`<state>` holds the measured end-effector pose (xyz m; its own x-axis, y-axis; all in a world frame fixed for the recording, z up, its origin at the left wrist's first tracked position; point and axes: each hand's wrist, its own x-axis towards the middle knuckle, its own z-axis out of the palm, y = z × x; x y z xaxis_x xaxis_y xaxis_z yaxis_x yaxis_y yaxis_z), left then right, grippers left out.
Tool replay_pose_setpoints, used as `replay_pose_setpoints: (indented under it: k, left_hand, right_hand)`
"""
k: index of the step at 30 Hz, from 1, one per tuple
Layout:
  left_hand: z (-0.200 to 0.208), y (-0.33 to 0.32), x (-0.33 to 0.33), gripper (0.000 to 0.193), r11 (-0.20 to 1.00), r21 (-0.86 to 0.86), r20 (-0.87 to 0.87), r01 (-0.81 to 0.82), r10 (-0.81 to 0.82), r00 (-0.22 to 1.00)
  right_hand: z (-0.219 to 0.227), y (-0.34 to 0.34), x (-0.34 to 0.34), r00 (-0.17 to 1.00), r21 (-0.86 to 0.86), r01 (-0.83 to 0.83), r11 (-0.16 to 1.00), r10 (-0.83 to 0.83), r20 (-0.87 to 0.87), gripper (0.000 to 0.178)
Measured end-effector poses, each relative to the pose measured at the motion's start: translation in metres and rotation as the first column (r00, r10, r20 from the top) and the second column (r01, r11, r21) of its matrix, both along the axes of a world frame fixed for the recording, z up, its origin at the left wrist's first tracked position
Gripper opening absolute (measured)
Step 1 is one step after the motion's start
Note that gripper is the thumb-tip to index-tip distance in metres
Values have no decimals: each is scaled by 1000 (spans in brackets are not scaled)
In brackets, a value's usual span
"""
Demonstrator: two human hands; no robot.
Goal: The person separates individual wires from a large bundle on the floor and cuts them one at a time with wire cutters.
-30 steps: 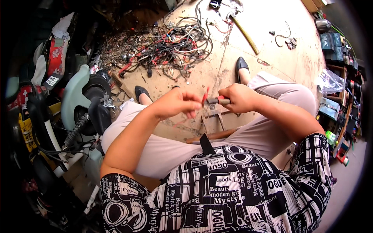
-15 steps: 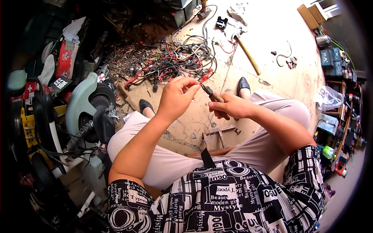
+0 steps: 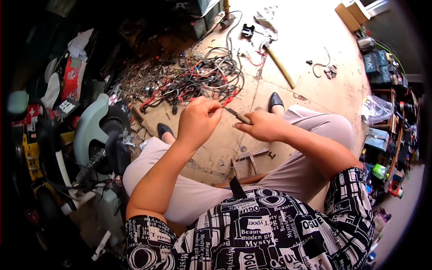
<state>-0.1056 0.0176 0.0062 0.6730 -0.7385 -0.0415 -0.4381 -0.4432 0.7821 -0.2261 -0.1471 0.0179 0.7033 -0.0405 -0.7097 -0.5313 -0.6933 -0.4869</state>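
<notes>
My left hand [image 3: 197, 120] is raised over the floor, thumb and forefinger pinched on a thin wire whose red part [image 3: 231, 98] shows just beyond the fingertips. My right hand [image 3: 266, 127] is closed around the grip of a pair of pliers [image 3: 243, 118]. Their dark jaws point up and left and end close to the left fingertips. Whether the jaws touch the wire is too small to tell. Beyond the hands lies a tangled heap of cables [image 3: 204, 78], black, red and white.
A hammer [image 3: 280, 66] with a wooden handle lies at the far right. A grey-green machine guard [image 3: 92, 128] and other parts crowd the left. Shelves hold boxes and a clear plastic bag [image 3: 377, 109] on the right. A small metal frame [image 3: 249, 156] lies between my legs.
The pliers have turned from flat to nearly edge-on in my right hand. Both hands sit slightly lower and left in the picture; the whole view has shifted a little too.
</notes>
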Motion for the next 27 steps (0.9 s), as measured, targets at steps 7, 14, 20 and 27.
replay_pose_setpoints:
  k: [7,14,20,27]
  left_hand:
    - [0,-4,-4,3,999,44,70,-20,17,997]
    - [-13,-19,6,8,990,-133,177,-40,64,982]
    - [-28,-34,-18,18,956,-112,-956,-273,-29,292]
    - [-33,-55,-18,60,947,-296,-895,-128,-228,382]
  right_hand:
    - [-10,1,0,1000,15,20,1000,-20,12,54]
    - [-10,-7,4,946,224,301,927,-319,49,48]
    - [-28,-16,15,813,489,444,751,-567,134,44]
    - [-25,-26,32,750,490,420,764,-596,288,36]
